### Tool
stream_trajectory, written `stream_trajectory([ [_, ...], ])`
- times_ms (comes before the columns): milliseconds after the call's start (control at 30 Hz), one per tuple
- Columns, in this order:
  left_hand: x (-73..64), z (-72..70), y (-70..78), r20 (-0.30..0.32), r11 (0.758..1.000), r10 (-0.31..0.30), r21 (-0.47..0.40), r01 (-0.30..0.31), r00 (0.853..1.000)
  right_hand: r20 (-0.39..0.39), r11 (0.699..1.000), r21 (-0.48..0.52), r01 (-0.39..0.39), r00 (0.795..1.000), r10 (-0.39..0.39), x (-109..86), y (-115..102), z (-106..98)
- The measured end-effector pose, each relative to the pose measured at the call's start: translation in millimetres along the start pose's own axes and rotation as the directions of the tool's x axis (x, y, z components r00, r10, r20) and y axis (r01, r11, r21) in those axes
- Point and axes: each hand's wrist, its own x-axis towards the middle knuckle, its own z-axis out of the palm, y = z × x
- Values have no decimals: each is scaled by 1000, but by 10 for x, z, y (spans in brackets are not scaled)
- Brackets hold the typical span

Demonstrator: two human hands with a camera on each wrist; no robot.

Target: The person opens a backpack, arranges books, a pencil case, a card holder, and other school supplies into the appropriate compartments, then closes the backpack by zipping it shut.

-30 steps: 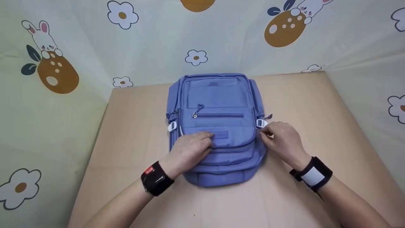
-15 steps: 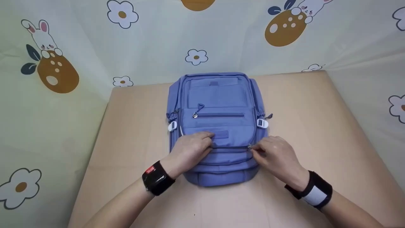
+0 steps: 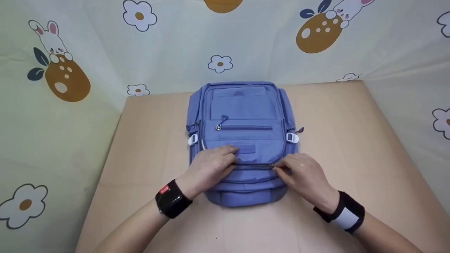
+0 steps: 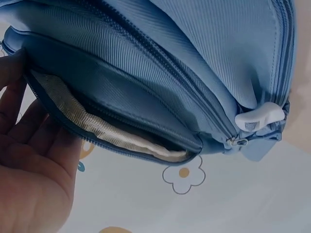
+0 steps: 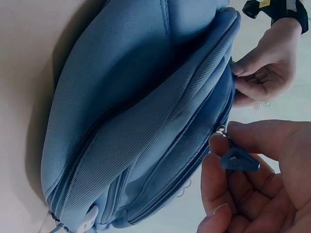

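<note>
A blue backpack [image 3: 242, 105] lies front side up on the table. My left hand [image 3: 211, 168] pinches the edge of its front pocket between thumb and fingers, left of the fabric label [image 3: 246, 149]. In the left wrist view part of that pocket gapes, showing a pale lining [image 4: 107, 127]. My right hand [image 3: 304, 177] is at the pocket's lower right, where thumb and index finger pinch the zipper slider [image 5: 221, 130]. From it a looped blue zipper pull [image 5: 239, 161] hangs over the fingers. In the head view the left fingertips are partly hidden.
White strap buckles [image 3: 292, 137] sit on both sides of the backpack. Another zipper [image 3: 244, 128] runs across its upper front. The light brown tabletop [image 3: 151, 140] surrounds it, with a printed curtain [image 3: 175, 45] behind and at both sides.
My right hand has moved from beside the right buckle down and round the pocket's corner, then left, with the zipper slider. The left hand has kept its place on the pocket edge.
</note>
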Motion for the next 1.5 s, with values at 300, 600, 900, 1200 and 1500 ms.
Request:
stream_trajectory([
  [300, -261, -167, -216, -81, 1000, 15, 23, -13, 997, 47, 998, 6, -66, 997, 66, 9, 20, -33],
  [600, -429, -71, -456, -52, 1000, -10, 27, 11, 999, 89, 994, 8, -106, 990, 105, 21, -5, -29],
  [900, -448, -31, -474, -74, 1000, -23, 14, 24, 997, 117, 997, 3, -74, 990, 74, 81, -132, 21],
  [1200, -455, -25, -475, -68, 999, -41, -11, 40, 997, 151, 999, -10, 48, 988, -46, 412, -485, 274],
  [1500, -447, -9, -460, -68, 999, -37, -9, 36, 997, 194, 990, -39, 138, 973, -128, 614, -626, 497],
])
